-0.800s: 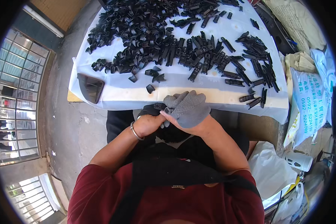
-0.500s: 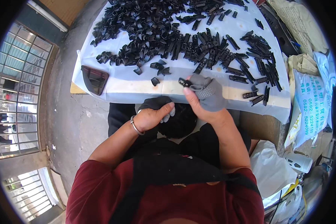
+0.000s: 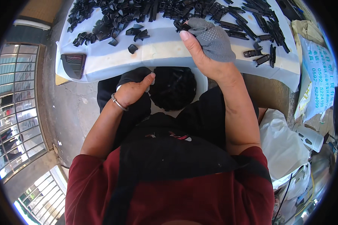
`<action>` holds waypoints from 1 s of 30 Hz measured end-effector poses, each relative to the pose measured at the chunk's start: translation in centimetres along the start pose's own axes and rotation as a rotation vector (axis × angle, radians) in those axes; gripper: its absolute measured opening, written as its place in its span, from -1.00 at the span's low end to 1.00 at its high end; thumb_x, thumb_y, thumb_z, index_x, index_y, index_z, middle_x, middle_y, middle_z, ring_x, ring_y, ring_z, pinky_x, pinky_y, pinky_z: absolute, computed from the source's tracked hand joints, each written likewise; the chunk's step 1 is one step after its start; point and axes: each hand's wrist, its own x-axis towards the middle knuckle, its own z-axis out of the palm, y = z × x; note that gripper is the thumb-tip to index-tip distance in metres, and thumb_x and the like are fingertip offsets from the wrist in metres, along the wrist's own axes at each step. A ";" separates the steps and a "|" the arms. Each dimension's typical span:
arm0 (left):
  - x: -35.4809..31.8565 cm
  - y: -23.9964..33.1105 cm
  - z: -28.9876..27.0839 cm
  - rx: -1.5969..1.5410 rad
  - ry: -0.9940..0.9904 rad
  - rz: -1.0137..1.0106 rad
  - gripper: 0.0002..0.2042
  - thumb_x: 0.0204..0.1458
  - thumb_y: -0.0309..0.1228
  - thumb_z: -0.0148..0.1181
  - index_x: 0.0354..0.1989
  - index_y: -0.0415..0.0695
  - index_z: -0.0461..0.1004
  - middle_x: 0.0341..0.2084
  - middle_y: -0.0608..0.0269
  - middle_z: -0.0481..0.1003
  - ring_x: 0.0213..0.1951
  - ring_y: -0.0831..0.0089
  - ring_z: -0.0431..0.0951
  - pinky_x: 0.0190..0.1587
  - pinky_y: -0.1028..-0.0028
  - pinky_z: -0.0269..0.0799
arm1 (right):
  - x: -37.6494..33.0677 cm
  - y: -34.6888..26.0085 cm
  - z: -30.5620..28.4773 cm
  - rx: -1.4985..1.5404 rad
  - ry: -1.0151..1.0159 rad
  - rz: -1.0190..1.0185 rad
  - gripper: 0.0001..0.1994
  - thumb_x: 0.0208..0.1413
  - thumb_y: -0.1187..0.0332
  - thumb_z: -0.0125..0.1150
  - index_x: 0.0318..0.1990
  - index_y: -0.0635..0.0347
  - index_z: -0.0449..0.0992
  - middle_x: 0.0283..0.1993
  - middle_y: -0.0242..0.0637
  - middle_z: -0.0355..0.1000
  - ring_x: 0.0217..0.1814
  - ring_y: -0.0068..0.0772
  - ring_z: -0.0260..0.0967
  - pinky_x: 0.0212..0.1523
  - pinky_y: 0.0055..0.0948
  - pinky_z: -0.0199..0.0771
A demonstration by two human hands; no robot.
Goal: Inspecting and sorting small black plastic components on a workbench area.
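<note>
Head view: where's the black plastic part (image 3: 181, 26)?
— Pinched in right hand (image 3: 206, 47), thumb against gloved fingers, arm (image 3: 239, 108) stretched forward.
— Left hand (image 3: 134, 86)?
— Loosely curled, nearer the body, thumb forward; contents, can't tell.
— Textures?
— Dotted grey knit glove (image 3: 219, 45) on right; angular black pieces (image 3: 112, 18) beyond both hands, on white sheet (image 3: 161, 50).

From here, I can't tell if the left hand (image 3: 134, 85) holds anything. The right hand (image 3: 211, 45) hides some of a small black piece (image 3: 180, 26). My view's top cuts off the worktop (image 3: 161, 47) and black heap (image 3: 118, 17).
</note>
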 end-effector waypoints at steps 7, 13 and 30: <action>-1.6 3.8 -1.0 0.186 0.070 0.184 -0.73 -0.02 -0.18 0.09 -0.42 -0.18 0.46 -0.52 0.09 0.46 -0.43 0.24 0.47 -0.31 0.40 0.35 | -0.1 1.4 1.1 -0.089 -0.031 -0.059 -0.59 0.08 -0.01 -0.01 -0.33 0.21 0.47 -0.45 -0.22 0.41 -0.38 -0.24 0.36 -0.35 -0.33 0.35; -0.9 6.9 -4.0 0.485 0.571 0.389 -0.72 -0.16 -0.35 0.28 -0.23 -0.10 0.46 -0.37 0.12 0.46 -0.42 0.26 0.48 -0.34 0.46 0.41 | 0.0 1.7 1.4 -0.058 0.033 -0.123 -0.58 0.09 -0.03 -0.05 -0.39 0.18 0.47 -0.52 -0.23 0.40 -0.43 -0.22 0.36 -0.38 -0.30 0.34; 0.6 3.1 -4.9 0.482 0.554 0.303 -0.82 -0.09 -0.48 0.10 -0.26 -0.15 0.42 -0.42 0.21 0.48 -0.42 0.34 0.49 -0.29 0.45 0.39 | -0.6 0.2 1.7 -0.087 0.006 -0.169 -0.62 0.06 0.02 0.00 -0.28 0.17 0.49 -0.45 -0.20 0.45 -0.40 -0.17 0.40 -0.34 -0.27 0.40</action>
